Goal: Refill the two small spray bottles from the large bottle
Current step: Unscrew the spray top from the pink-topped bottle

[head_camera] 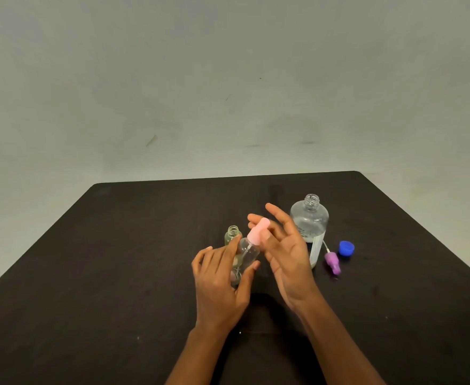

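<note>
Small bottle half behind left hand

text: none legible | large bottle label: print too blurred to read

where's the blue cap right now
Head view: the blue cap lies on the table right of the large bottle, beside the purple spray top.
</note>
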Demonstrator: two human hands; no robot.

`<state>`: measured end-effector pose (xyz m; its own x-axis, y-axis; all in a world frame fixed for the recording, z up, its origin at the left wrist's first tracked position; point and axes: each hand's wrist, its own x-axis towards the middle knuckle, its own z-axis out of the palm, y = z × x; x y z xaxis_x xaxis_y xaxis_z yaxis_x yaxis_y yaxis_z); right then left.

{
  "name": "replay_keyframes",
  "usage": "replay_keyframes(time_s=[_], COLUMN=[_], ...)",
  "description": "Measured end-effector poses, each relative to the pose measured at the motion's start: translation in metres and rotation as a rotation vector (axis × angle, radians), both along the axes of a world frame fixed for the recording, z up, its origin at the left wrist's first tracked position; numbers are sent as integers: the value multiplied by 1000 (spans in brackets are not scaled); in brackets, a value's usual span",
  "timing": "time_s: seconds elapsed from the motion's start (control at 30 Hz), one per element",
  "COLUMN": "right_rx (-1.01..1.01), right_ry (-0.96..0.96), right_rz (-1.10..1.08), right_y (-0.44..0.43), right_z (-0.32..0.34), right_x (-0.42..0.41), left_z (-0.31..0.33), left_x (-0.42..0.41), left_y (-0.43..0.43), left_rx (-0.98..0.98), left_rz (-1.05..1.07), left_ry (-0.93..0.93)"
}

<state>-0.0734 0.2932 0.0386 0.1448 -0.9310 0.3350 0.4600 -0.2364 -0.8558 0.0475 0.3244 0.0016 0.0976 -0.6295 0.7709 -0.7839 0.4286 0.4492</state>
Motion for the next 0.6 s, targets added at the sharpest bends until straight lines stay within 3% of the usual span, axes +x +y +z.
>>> replay_keyframes(time_s=[0.23, 0.6], right_rx=[-24, -25], right_ry=[19, -63], right_rz=[-155, 42], right_y=[0, 3], right_z=[-7, -3], right_x=[5, 2], left_z=[2, 0], left_x=[-1, -2], left_y=[2, 0], left_rx=[8, 9], left_rz=[-12, -15], left_ry=[0, -10])
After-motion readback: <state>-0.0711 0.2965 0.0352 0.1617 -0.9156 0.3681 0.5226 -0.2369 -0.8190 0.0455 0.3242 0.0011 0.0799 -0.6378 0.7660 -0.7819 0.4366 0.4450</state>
